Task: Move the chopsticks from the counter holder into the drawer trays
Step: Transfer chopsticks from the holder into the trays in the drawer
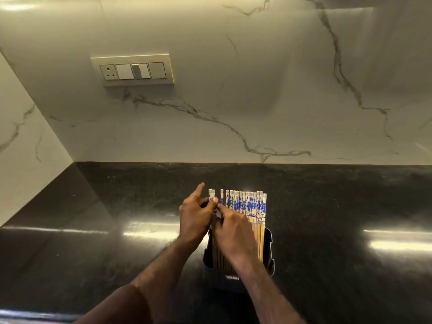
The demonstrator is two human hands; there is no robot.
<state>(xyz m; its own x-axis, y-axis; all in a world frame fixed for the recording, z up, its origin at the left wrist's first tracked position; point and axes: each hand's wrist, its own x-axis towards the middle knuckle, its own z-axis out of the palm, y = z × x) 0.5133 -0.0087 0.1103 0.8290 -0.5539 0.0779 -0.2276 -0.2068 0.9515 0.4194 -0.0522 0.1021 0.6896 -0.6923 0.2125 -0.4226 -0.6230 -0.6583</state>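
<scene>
Both hands are at the holder [268, 251], a dark box that stands on the black bench [93, 218] near its front edge. A row of chopsticks [250, 206] stands upright in it, wooden shafts with blue and white patterned tops fanned side by side above the rim.

The left hand [195, 216] is at the left end of the row, thumb and curled fingers pinching the leftmost chopsticks just below their tops, while its forefinger points up and away from them. The right hand [233, 232] comes in over the front of the holder, fingers bent and pressed against the same left-end sticks, fingertips touching the left hand's; whether it truly grips them or only steadies them, I cannot tell. Its wrist hides the lower shafts on that side.

The remaining sticks on the right stand untouched inside the holder.

Behind, a marble-veined wall [257, 90] rises from the bench, carrying a switch plate [133, 70] with a socket.
</scene>
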